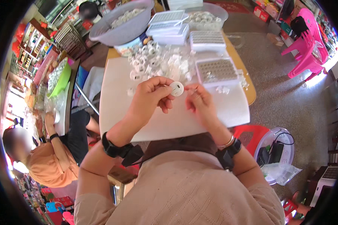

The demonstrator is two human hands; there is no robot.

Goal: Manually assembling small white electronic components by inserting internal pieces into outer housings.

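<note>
My left hand (149,96) pinches a small round white disc-shaped part (177,89) with a dark slot in its face, held up over the white-covered table (146,123). Close to the disc's right side, my right hand (201,104) has thumb and fingertips pressed together; what they hold, if anything, is too small and blurred to name. Beyond my hands lies a loose pile of white round parts (141,66), with small clear and white plastic pieces (178,65) beside it. A tray of small parts in rows (217,71) sits at the right of the pile.
A large grey basin (101,33) and a clear tub (219,17), both holding white parts, stand at the back. Stacked plastic boxes (169,35) are between them. A person in orange (50,163) sits at the left. At the right are a red stool (251,133) and pink chairs (308,48).
</note>
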